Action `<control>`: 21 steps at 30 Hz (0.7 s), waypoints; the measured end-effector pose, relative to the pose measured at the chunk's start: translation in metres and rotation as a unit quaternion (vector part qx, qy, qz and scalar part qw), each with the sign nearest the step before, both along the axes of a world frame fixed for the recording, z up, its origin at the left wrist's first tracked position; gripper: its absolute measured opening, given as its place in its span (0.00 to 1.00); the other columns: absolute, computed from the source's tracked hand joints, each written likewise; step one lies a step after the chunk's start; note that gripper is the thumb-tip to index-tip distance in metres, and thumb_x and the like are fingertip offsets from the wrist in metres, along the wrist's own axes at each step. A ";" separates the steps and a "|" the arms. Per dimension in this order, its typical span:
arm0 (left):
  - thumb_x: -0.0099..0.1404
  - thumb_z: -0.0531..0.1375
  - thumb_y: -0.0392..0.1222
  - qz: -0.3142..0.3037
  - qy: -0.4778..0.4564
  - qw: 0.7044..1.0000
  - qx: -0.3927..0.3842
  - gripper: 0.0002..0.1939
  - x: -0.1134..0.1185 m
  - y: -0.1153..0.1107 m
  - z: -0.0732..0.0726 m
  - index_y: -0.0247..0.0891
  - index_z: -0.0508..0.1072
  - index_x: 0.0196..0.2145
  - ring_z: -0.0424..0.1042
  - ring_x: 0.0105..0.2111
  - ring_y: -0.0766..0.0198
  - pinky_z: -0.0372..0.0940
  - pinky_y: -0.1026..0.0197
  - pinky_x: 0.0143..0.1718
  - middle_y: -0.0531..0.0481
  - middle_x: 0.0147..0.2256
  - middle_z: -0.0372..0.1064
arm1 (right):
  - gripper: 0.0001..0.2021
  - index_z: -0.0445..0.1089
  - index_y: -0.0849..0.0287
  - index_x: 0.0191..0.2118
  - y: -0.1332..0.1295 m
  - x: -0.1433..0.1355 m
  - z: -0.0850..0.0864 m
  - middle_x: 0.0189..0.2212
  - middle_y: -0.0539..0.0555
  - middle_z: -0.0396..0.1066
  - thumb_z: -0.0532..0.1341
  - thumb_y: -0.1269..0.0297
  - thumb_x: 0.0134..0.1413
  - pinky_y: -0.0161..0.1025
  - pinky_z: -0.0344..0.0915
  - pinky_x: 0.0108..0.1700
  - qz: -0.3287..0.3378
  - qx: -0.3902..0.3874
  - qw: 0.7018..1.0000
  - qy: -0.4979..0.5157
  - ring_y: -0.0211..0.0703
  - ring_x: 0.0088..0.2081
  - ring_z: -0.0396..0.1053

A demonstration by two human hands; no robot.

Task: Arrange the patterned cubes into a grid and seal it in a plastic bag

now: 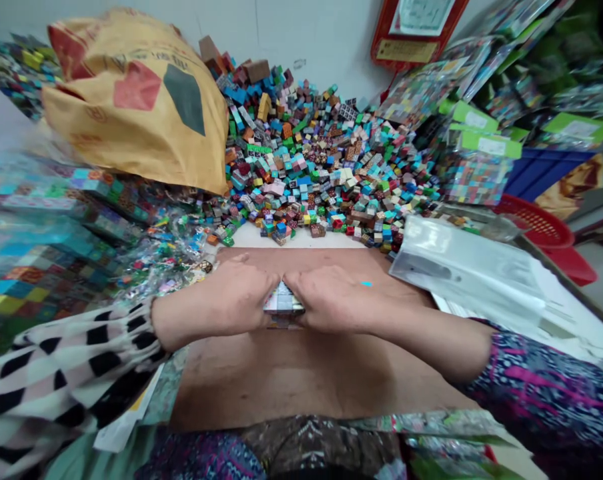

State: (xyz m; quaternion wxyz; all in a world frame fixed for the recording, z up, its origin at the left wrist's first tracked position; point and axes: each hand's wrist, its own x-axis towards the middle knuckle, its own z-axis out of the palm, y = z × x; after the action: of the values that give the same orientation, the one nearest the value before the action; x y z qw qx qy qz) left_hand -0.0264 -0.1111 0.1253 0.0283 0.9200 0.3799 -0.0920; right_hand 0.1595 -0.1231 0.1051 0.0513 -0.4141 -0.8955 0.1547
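My left hand [219, 297] and my right hand [331, 299] meet over the brown board [281, 387], both closed on a small block of patterned cubes [284, 300]. The thumbs nearly touch above it, and its sides are hidden by the fingers. Just beyond my right hand, a tiny blue piece [366, 284] lies on the board. Behind the board spreads a large heap of small colourful cubes [321, 160].
A yellow sack [136, 113] leans at the back left. Wrapped cube packs [41, 260] are stacked at the left. Clear plastic bags [471, 267] lie on the right, near a red basket [536, 220] and a blue bin [546, 170].
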 end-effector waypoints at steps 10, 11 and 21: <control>0.60 0.60 0.50 -0.017 -0.039 0.999 -0.005 0.13 -0.009 -0.001 -0.001 0.39 0.74 0.37 0.75 0.38 0.47 0.64 0.45 0.46 0.45 0.35 0.77 | 0.16 0.74 0.55 0.47 -0.001 0.003 0.011 0.35 0.55 0.77 0.60 0.54 0.56 0.40 0.56 0.32 0.021 0.002 1.000 -0.005 0.46 0.33 0.69; 0.58 0.62 0.51 -0.015 -0.037 0.999 -0.006 0.14 -0.011 -0.001 0.000 0.39 0.74 0.38 0.75 0.39 0.46 0.63 0.45 0.46 0.44 0.35 0.77 | 0.17 0.74 0.54 0.48 -0.001 0.002 0.019 0.37 0.54 0.77 0.61 0.54 0.55 0.40 0.58 0.34 0.038 -0.001 0.999 -0.004 0.47 0.35 0.70; 0.60 0.60 0.55 0.003 -0.065 0.998 -0.025 0.14 -0.017 0.008 0.005 0.42 0.75 0.31 0.72 0.29 0.58 0.62 0.57 0.35 0.51 0.27 0.74 | 0.14 0.75 0.59 0.43 0.005 -0.022 0.010 0.35 0.56 0.77 0.61 0.58 0.53 0.38 0.51 0.29 0.004 -0.049 0.999 -0.001 0.42 0.29 0.66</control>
State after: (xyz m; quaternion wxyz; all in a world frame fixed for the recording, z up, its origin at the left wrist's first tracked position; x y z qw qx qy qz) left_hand -0.0433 -0.1036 0.1303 0.0762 0.9219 0.3777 -0.0415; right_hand 0.1379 -0.1182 0.1146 0.0295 -0.4123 -0.8887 0.1981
